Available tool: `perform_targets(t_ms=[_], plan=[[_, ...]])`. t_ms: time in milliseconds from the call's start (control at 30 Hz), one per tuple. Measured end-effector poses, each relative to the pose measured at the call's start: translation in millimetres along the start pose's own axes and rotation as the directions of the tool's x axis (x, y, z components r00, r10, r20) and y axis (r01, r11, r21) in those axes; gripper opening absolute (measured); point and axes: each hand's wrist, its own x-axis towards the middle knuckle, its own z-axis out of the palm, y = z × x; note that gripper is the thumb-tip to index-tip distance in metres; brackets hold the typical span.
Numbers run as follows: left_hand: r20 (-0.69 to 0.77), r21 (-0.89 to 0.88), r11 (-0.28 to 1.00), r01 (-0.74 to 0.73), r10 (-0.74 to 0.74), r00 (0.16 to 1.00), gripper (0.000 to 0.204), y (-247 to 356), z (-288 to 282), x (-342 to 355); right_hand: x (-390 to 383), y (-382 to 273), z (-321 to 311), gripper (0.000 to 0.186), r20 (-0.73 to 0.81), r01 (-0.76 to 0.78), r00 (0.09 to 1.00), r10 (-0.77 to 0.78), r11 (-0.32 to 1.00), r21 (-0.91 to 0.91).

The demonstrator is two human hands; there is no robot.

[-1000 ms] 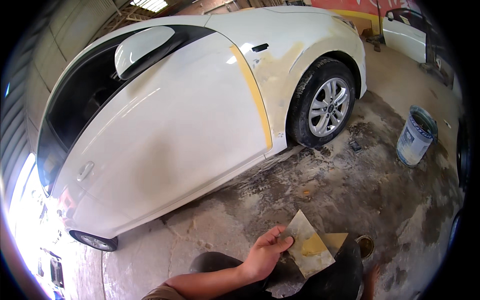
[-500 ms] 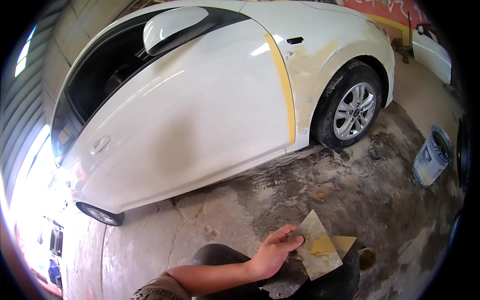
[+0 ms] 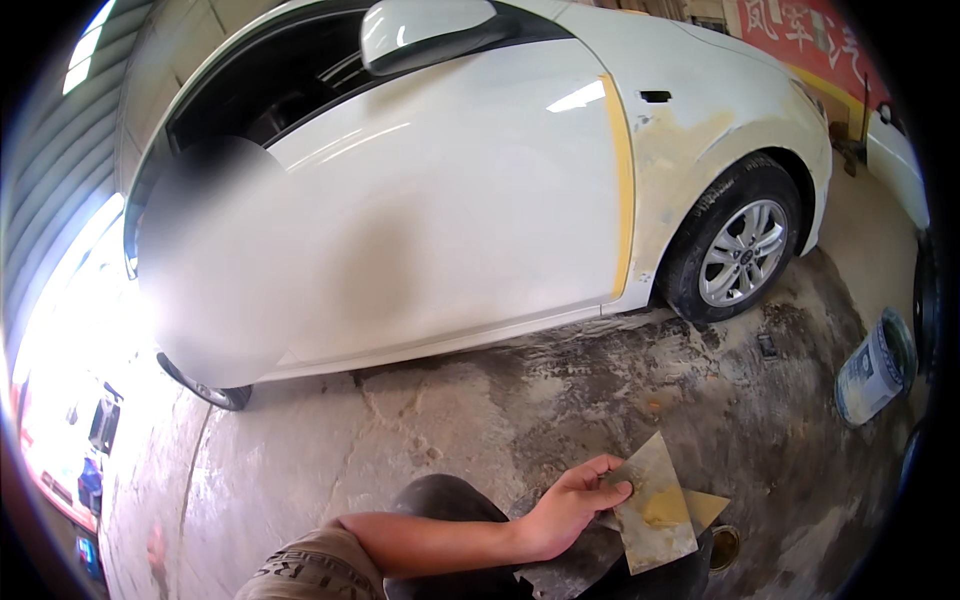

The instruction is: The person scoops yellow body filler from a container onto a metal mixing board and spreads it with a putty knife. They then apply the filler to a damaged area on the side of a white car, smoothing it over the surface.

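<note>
My left hand (image 3: 572, 512) is closed on a flat grey putty board (image 3: 648, 478), thumb on its face and fingers behind. A smear of yellow-brown putty (image 3: 663, 508) lies on the board's lower part. Behind its right edge a yellowish flat corner (image 3: 709, 507) sticks out; whether it touches the board cannot be told. My right hand is not visible. Ahead stands a white car with a front door (image 3: 480, 190) and a front fender (image 3: 672, 150) patched with beige filler. Yellow masking tape (image 3: 622, 190) runs down the door's front edge.
An open round tin (image 3: 724, 548) stands on the stained concrete floor (image 3: 460, 420) beside my dark-clad knee. Further right is a blue-and-white bucket (image 3: 872, 370). The front wheel (image 3: 742, 250) is near the bucket. A blurred patch covers the car's rear side.
The view has shifted, so the car and bucket sit further right and lower. My left hand and the board appear slightly right and lower, with the same hold.
</note>
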Motion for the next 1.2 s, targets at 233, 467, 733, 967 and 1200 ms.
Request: perform_targets(t_ms=[233, 467, 733, 967, 1200], plan=[[-0.058, 0.127, 0.989, -0.071, 0.079, 0.995, 0.044, -13, -1, 11, 23, -11, -12, 0.061, -0.041, 0.113, 0.992, -0.115, 0.992, -0.056], [0.011, 0.062, 0.995, 0.079, -0.08, 0.997, 0.061, 38, 17, -9, 49, 0, -37, 0.062, -0.107, 0.143, 0.982, -0.153, 0.985, -0.098], [-0.001, 0.083, 0.981, -0.172, 0.173, 0.985, 0.049, 8, -10, 1, 70, 2, -45, 0.062, -0.118, 0.169, 0.976, -0.185, 0.977, -0.127], [-0.037, -0.008, 0.97, -0.242, 0.242, 0.97, 0.027, 12, -5, -2, 64, 14, -43, 0.063, -0.144, 0.141, 0.977, -0.155, 0.985, -0.102], [0.01, -0.032, 0.98, -0.196, 0.196, 0.981, 0.043, 4, -36, 6, 72, 135, -74, 0.063, -0.405, -0.131, 0.913, 0.048, 0.975, -0.18]])
